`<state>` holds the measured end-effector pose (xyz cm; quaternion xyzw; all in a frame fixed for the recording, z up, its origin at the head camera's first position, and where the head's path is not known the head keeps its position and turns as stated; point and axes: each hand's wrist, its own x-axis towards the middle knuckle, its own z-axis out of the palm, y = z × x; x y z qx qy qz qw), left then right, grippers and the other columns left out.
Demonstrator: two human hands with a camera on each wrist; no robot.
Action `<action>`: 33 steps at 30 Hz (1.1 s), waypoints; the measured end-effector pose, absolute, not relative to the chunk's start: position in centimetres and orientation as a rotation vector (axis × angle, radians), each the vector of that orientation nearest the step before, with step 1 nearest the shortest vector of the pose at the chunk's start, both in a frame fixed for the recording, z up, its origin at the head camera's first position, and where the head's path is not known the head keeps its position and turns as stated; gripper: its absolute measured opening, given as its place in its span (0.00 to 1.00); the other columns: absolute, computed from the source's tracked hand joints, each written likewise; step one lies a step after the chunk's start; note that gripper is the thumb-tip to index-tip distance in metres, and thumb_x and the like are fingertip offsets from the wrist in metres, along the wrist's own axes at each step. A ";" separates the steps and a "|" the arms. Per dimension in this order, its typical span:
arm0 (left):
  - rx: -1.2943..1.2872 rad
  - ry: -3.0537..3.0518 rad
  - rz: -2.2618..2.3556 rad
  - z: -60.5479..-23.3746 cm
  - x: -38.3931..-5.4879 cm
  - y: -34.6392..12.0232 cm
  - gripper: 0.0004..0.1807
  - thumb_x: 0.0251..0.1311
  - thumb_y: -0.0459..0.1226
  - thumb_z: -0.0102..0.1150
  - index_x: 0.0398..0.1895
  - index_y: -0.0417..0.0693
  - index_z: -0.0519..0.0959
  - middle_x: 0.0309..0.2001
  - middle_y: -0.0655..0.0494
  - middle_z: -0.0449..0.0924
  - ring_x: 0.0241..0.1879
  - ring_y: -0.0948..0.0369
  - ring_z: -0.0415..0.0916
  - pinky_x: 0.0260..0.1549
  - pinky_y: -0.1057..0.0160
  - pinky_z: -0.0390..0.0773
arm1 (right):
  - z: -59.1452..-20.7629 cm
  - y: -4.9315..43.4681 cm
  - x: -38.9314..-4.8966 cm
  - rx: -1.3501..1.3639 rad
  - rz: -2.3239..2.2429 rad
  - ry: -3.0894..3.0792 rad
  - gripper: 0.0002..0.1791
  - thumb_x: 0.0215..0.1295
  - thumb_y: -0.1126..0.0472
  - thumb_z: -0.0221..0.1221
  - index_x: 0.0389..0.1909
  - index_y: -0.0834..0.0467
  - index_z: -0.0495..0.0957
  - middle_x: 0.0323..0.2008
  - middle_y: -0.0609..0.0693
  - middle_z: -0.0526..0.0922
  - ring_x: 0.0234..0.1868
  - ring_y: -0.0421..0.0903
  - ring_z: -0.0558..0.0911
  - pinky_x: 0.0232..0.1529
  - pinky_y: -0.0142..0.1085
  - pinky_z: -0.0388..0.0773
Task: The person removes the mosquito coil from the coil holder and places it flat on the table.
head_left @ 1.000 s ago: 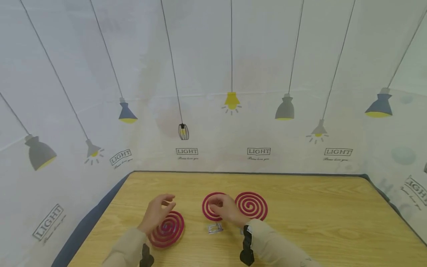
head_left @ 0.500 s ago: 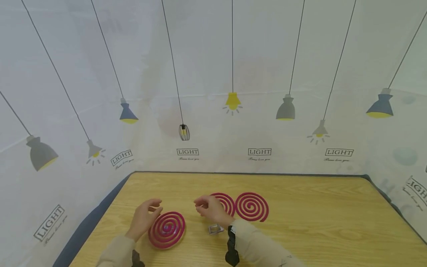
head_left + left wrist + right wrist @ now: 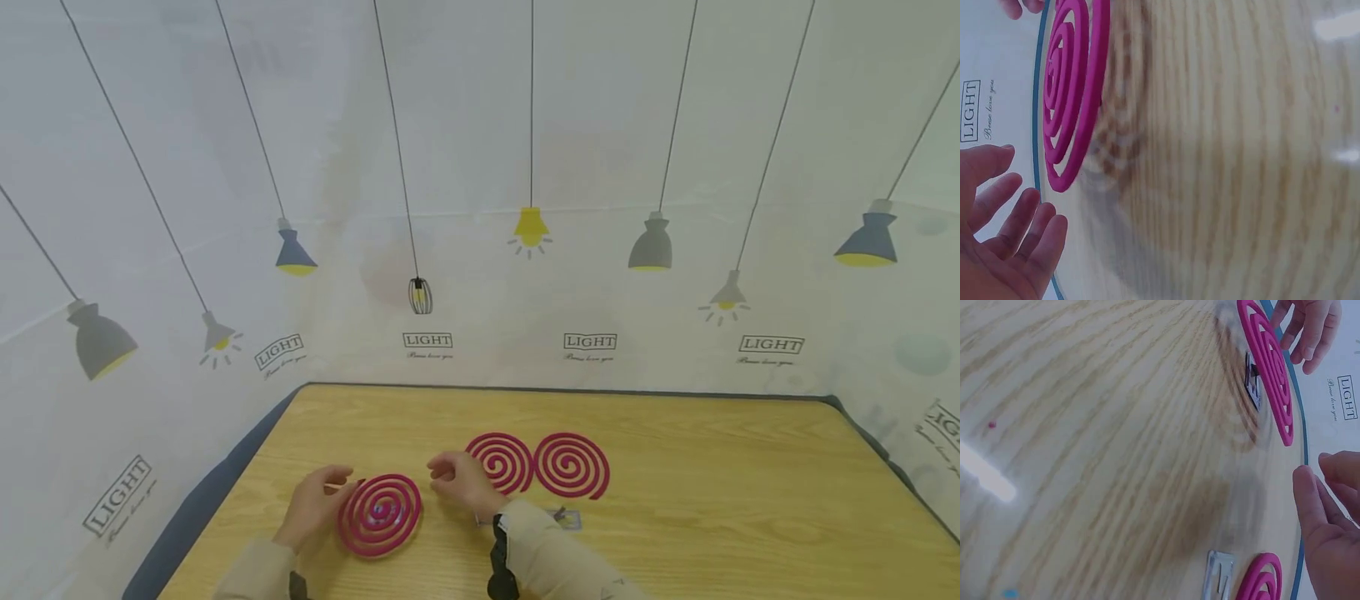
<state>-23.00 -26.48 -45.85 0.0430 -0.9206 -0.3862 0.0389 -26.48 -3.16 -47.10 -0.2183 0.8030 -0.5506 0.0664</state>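
Your left hand (image 3: pixel 311 504) and right hand (image 3: pixel 459 481) flank the pink spiral coil (image 3: pixel 378 515) lying on the wooden counter (image 3: pixel 712 500). Both hands hold nothing, fingers loose. The left fingertips seem barely clear of the coil's rim.

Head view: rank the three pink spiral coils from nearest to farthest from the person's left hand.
1. Left coil, right beside the left hand and nearest the table's front edge.
2. Middle coil, farther back, just past the right hand.
3. Right coil, next to the middle coil on its right.
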 end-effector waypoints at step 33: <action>0.155 -2.855 -1.215 -48.0 -22.8 -27.3 0.12 0.52 0.29 0.56 0.40 0.32 0.75 0.29 0.50 0.77 0.31 0.56 0.74 0.28 0.62 0.76 | -49.1 -5.9 -25.9 -0.545 -1.699 2.310 0.11 0.50 0.76 0.57 0.38 0.71 0.75 0.29 0.56 0.77 0.29 0.47 0.78 0.27 0.31 0.78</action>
